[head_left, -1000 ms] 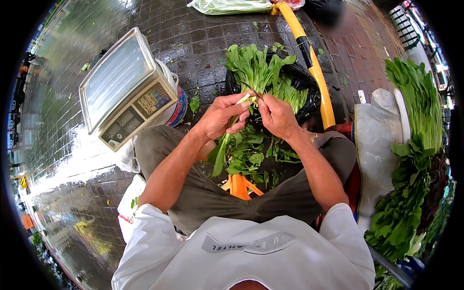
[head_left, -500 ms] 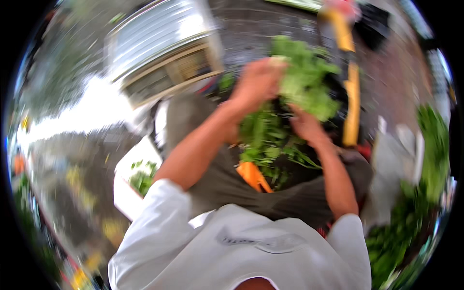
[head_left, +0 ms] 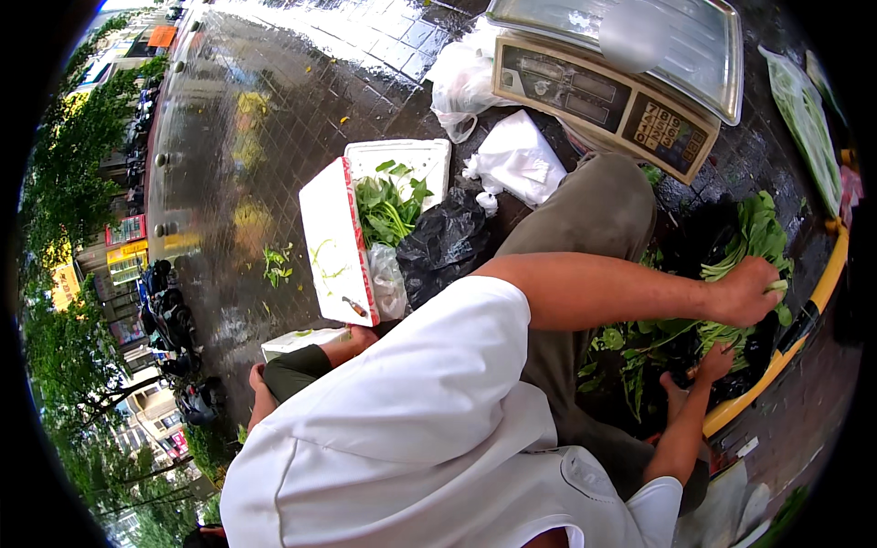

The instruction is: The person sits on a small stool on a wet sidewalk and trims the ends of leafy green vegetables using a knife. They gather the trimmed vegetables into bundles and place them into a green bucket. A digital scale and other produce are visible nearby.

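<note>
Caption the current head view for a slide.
Bare left hand and right hand at leafy green vegetables, near a yellow pole with a black band.

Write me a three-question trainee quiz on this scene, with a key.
1. True or false: the left hand is nearer than the right hand to the scale.
2. What lies both by the hands and in the white box? A) carrots B) leafy greens C) fish
3. Fill in: the curved bar near the hands is yellow with a ____ band.

Key: 1. True. 2. B. 3. Black.
</note>
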Motion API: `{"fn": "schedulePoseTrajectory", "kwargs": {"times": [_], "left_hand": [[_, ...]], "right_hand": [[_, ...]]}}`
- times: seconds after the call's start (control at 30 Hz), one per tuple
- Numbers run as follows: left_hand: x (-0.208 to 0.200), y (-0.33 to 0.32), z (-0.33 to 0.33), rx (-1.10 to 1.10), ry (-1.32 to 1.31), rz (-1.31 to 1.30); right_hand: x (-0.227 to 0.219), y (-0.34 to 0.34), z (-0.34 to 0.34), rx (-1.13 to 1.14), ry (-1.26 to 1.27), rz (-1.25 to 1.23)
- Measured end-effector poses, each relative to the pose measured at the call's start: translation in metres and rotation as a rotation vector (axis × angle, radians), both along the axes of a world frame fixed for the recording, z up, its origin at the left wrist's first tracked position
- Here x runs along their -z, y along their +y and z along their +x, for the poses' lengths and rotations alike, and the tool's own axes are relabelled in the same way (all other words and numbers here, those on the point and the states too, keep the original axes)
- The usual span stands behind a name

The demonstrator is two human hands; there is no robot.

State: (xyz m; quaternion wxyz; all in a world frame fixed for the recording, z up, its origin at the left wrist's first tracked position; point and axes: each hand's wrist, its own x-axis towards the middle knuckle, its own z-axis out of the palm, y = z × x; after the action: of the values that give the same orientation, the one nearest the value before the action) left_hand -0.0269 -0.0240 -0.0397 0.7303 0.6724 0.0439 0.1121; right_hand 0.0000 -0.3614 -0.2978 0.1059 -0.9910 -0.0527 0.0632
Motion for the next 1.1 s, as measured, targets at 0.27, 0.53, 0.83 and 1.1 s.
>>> {"fn": "schedulePoseTrajectory", "kwargs": {"times": [0.27,0.53,0.83,1.1], "left_hand": [[0.011,-0.025,0.006,0.151,-0.013,0.071],[-0.017,0.015,-0.001,0.216,0.196,-0.06],[-0.025,0.001,-0.005,0.251,0.321,-0.02],[-0.015,-0.004,-0.006,0.268,0.203,0.129]], "right_hand": [[0.029,0.005,-0.016,0.323,0.057,0.213],[-0.023,0.082,-0.029,0.832,-0.027,0.298],[-0.009,0.076,-0.042,0.815,-0.041,0.292],[-0.021,0.07,-0.04,0.884,0.015,0.387]]}}
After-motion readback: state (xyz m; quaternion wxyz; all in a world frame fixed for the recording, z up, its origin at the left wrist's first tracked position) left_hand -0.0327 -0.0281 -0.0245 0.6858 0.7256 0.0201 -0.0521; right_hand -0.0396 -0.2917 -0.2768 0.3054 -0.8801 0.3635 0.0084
